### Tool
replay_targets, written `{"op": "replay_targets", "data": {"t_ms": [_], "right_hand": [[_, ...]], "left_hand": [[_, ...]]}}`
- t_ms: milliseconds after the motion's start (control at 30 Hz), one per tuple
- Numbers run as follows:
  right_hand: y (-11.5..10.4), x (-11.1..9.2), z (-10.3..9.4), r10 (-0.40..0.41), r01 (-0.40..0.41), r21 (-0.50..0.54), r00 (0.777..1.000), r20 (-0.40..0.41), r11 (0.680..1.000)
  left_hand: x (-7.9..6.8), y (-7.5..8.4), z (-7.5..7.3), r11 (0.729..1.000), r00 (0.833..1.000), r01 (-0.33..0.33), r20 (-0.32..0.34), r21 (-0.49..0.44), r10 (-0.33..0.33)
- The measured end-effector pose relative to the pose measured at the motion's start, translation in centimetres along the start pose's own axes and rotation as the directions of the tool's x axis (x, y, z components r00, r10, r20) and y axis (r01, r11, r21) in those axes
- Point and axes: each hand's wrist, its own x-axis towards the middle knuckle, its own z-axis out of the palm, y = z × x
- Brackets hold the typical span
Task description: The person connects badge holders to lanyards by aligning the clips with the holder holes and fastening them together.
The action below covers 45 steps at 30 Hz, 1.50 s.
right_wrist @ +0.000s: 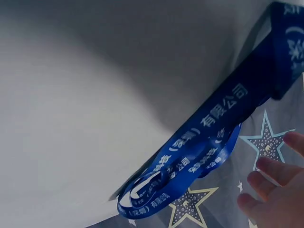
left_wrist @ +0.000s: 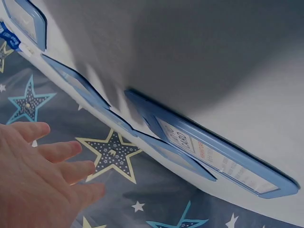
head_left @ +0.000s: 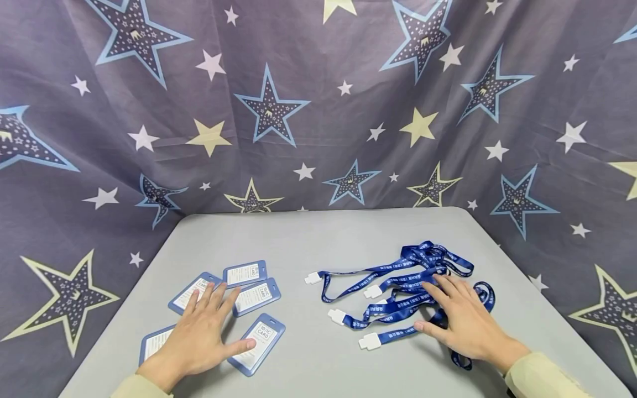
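Observation:
Several blue-framed ID card holders (head_left: 257, 345) lie spread over the left half of the table, each with a white printed insert. My left hand (head_left: 201, 331) is held over them, fingers spread and nothing in its grasp; it partly hides two holders. On the right lies a loose tangle of blue lanyards (head_left: 409, 284) with white printed lettering and white plastic clips (head_left: 370, 341) pointing left. Above the tangle's near right part is my right hand (head_left: 463, 320), its fingers apart and holding nothing. In the left wrist view one card holder (left_wrist: 213, 147) appears close up; lanyard straps (right_wrist: 209, 123) cross the right wrist view.
The grey table (head_left: 303, 237) has rounded far corners. Behind it and along both sides hangs a dark cloth (head_left: 318, 99) with a star pattern. A strip of bare tabletop separates the card holders from the lanyards.

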Motion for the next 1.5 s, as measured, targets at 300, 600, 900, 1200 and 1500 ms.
{"op": "replay_targets", "data": {"t_ms": [300, 600, 900, 1200, 1500], "right_hand": [[-1.1, 0.0, 0.3, -0.041, 0.041, 0.010, 0.999, -0.022, 0.999], [-2.2, 0.1, 0.4, -0.061, 0.062, 0.023, 0.998, -0.013, 0.998], [-3.1, 0.4, 0.8, -0.140, 0.141, 0.010, 0.988, -0.060, 0.990], [-4.0, 0.9, 1.2, -0.216, 0.219, 0.013, 0.970, -0.111, 0.976], [-4.7, 1.1, 1.4, -0.253, 0.257, 0.027, 0.961, -0.109, 0.966]], "left_hand": [[0.0, 0.3, 0.1, 1.000, 1.000, 0.007, 0.015, -0.005, -0.007], [0.0, 0.7, 0.1, 1.000, 1.000, -0.013, -0.003, -0.006, 0.013], [0.2, 1.1, 0.3, 0.999, 0.999, -0.033, -0.013, -0.003, 0.033], [0.3, 1.6, 0.4, 0.999, 0.999, -0.047, -0.023, 0.001, 0.047], [0.4, 1.8, 0.4, 0.998, 0.998, -0.056, -0.012, 0.007, 0.057]]}}
